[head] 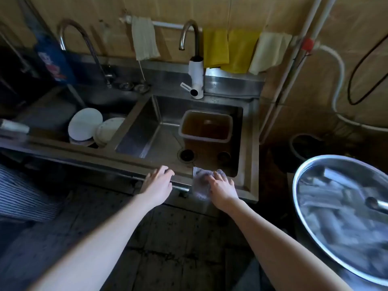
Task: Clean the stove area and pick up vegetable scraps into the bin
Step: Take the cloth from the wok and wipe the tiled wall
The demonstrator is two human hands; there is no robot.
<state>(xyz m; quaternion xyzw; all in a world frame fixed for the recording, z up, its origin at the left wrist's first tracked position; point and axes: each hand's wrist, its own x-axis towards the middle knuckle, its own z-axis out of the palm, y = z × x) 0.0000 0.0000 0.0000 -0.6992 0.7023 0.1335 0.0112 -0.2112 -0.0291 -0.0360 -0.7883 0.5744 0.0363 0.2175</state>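
left hand (158,181): fingers (165,171) straight, loosely spread, resting on front rim of stainless steel double sink (244,186), holding nothing | right hand (222,189): fingers spread flat on crumpled grey cloth (199,189) draped over the same rim, near the left hand | rectangular plastic tub (204,140) of brown liquid in right basin | round white plates (85,124) in left basin

A mottled grey cloth (200,183) is lying over the rim of a silvery steel sink (144,122). A pale tub (204,140) is holding brown liquid (206,127). White plates (85,124) are leaning in the left basin. Yellow cloths (228,49) are hanging between a white cloth (144,38) and a cream cloth (268,51). Blue-and-white striped fabric (23,196) is showing at the left edge. A red band (307,44) is ringing a white pipe (294,66).
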